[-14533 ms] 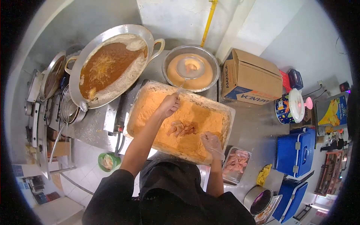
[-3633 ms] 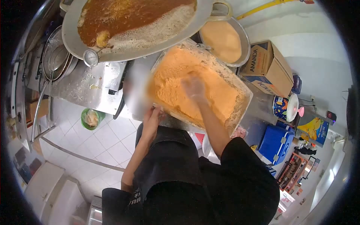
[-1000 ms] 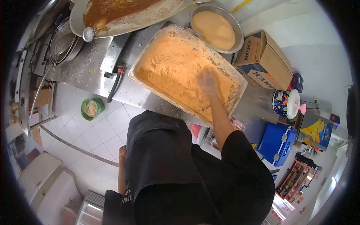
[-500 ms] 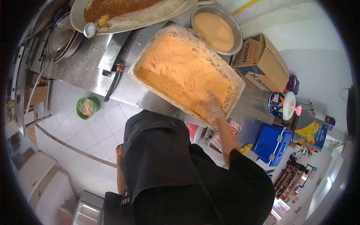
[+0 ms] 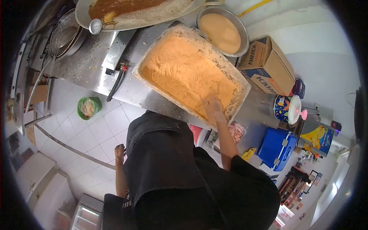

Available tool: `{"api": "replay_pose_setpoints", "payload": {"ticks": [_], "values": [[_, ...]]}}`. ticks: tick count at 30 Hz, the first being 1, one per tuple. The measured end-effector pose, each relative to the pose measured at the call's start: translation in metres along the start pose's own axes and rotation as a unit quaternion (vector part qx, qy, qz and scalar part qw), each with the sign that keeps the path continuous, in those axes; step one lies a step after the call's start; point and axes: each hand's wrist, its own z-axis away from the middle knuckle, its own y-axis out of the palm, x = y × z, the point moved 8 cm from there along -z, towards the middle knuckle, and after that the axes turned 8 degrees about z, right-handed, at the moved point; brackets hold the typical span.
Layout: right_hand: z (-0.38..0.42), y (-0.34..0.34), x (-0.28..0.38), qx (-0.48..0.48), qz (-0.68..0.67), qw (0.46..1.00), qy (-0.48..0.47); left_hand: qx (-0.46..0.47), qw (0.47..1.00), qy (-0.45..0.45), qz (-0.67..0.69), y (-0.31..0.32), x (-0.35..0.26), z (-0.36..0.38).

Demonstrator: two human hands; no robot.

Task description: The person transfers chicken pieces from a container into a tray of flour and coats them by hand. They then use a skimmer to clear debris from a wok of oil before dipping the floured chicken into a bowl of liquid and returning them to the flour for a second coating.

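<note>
A large rectangular tub of orange flour-like powder stands on the steel counter. My right hand, dusted with powder, is over the powder near the tub's lower right end; its fingers are partly blurred, and whether they hold anything is not clear. My left hand hangs beside my dark apron, above the tiled floor, with its fingers slightly apart and nothing in them. Behind the tub sits a round metal bowl of pale orange batter.
At the back is a wide pan with brown contents and a thermometer. Cardboard box, patterned pot, blue cooler and a bag of pink meat are to the right. A green bin stands on the floor.
My right hand has shifted slightly left in the tub and is less blurred. My left hand has moved up a little, and its fingers have loosened from a closed shape.
</note>
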Motion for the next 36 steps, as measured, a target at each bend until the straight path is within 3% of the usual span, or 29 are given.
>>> {"api": "replay_pose_setpoints", "payload": {"ticks": [2,3,5,6,8,9,10,11,13,15,17,19,21,22,23,24,25,26,28,29,30,31,32,33,34,36], "values": [[0.036,-0.068,0.046,0.165,-0.208,0.964,0.028,-0.029,0.999,-0.025,-0.006,-0.002,0.001,0.005],[0.039,-0.058,0.034,0.165,-0.207,0.964,0.028,-0.028,0.999,-0.025,-0.006,-0.003,0.006,0.004],[0.034,-0.062,-0.004,-0.014,0.019,0.999,0.034,-0.012,1.0,-0.001,-0.023,-0.002,0.015,-0.001],[0.035,-0.067,0.006,-0.015,0.02,0.999,0.034,-0.011,1.0,-0.001,-0.022,-0.003,0.022,-0.002],[0.048,-0.036,0.011,0.206,-0.042,0.964,0.161,0.05,0.996,0.054,-0.048,0.002,0.028,-0.004],[0.039,-0.015,0.001,0.205,-0.041,0.965,0.16,0.084,0.983,0.151,-0.054,0.009,0.027,-0.007],[0.028,0.036,-0.012,0.229,-0.293,0.908,0.191,0.083,0.983,0.152,-0.053,0.009,0.027,-0.007],[0.018,0.061,-0.014,0.239,-0.523,0.791,0.21,0.079,0.966,0.207,-0.129,0.012,0.02,-0.005],[-0.008,0.034,-0.021,0.204,-0.508,0.816,0.188,0.071,0.941,0.261,-0.201,0.018,0.012,0.003],[-0.042,0.026,-0.038,0.168,-0.494,0.836,0.169,0.023,0.988,0.12,-0.096,0.01,0.019,0.01],[-0.086,0.033,-0.073,0.048,-0.188,0.972,0.132,0.01,0.993,0.08,-0.09,0.012,0.004,0.008],[-0.062,-0.021,0.013,0.034,-0.135,0.986,0.091,-0.012,0.996,0.038,-0.077,0.012,0.008,0.004],[-0.038,-0.03,0.061,0.029,-0.084,0.995,0.047,0.04,0.992,0.115,-0.036,0.014,0.004,0.011],[-0.036,-0.019,0.078,0.028,-0.015,0.999,-0.025,0.03,0.992,0.119,-0.035,0.012,-0.002,0.012],[-0.031,-0.012,0.097,0.024,0.054,0.994,-0.097,-0.011,0.999,0.035,0.04,0.013,-0.012,0.02],[-0.029,-0.015,0.102,0.02,0.049,0.993,-0.107,-0.05,0.991,-0.047,0.119,0.011,-0.016,0.025],[-0.031,-0.015,0.099,0.07,-0.013,0.991,-0.112,-0.043,0.986,-0.108,0.121,0.007,0.003,0.014],[-0.032,-0.015,0.091,0.123,-0.073,0.983,-0.116,-0.097,0.979,-0.133,0.119,0.012,-0.015,0.027],[-0.094,0.097,-0.003,0.103,-0.359,0.92,-0.121,-0.09,0.977,-0.155,0.112,0.008,0.007,0.016],[-0.091,0.075,0.013,0.105,-0.359,0.918,-0.132,-0.118,0.978,-0.134,0.107,0.009,-0.01,0.03],[-0.08,0.021,0.033,0.021,-0.205,0.964,-0.168,-0.125,0.977,-0.13,0.114,0.004,0.006,0.027],[-0.072,-0.022,0.055,-0.067,-0.045,0.977,-0.196,-0.093,0.991,-0.065,0.076,-0.001,0.031,0.015],[-0.08,-0.031,0.067,-0.069,-0.048,0.976,-0.201,-0.06,0.998,0.0,0.034,-0.001,0.038,0.008],[-0.098,-0.024,0.067,0.019,-0.097,0.987,-0.125,-0.068,0.995,-0.071,-0.004,0.002,0.029,0.014],[-0.11,-0.016,0.065,0.106,-0.145,0.983,-0.046,-0.07,0.995,-0.067,-0.004,0.004,0.023,0.017],[-0.114,-0.013,0.102,0.095,-0.123,0.988,-0.013,-0.035,0.997,-0.066,-0.014,0.01,0.016,0.022]]}}
